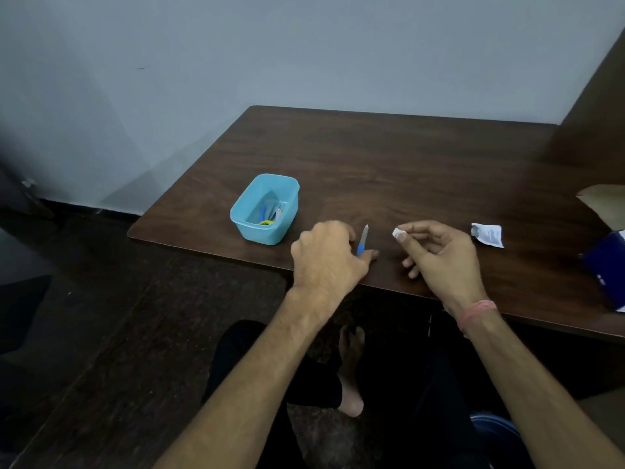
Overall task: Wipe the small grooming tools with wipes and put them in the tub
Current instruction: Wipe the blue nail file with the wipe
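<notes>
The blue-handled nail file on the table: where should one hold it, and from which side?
Grip the blue-handled nail file by its blue handle, the near end, coming from the left where the left hand already is. That probably leaves the far-pointing metal blade bare for the small white wipe pinched in the right hand.
</notes>
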